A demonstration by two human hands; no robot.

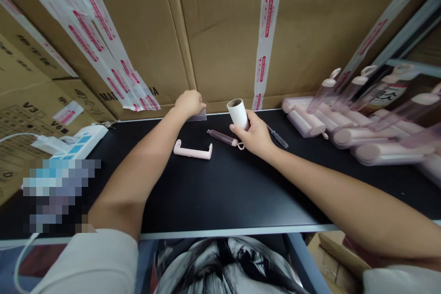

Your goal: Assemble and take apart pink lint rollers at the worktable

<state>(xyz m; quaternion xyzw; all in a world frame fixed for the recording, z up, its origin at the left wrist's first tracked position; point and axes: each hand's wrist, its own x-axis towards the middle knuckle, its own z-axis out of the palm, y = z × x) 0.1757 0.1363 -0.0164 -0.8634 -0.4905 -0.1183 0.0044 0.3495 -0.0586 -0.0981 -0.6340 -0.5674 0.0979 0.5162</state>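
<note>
My right hand [257, 135] is wrapped round a white lint roller refill [237, 115], its hollow cardboard core facing up and towards the back. At the back edge of the table, the fingers of my left hand [189, 104] are closed on a translucent purplish plastic cover [197, 116], mostly hidden behind the hand. Between the hands lies a purplish see-through handle [222, 137] with a pink loop at its end. A pink bracket-shaped roller frame [193, 152] rests in front of it. Just beyond my right hand is a screwdriver [277, 136] with a clear handle.
Several assembled pink lint rollers [361, 138] are piled on the right, some handles pointing up. Large cardboard boxes [220, 32] wall off the back of the black table [220, 193]. A white power strip [81, 142] with a plugged-in cable sits at left, beside a pixelated patch.
</note>
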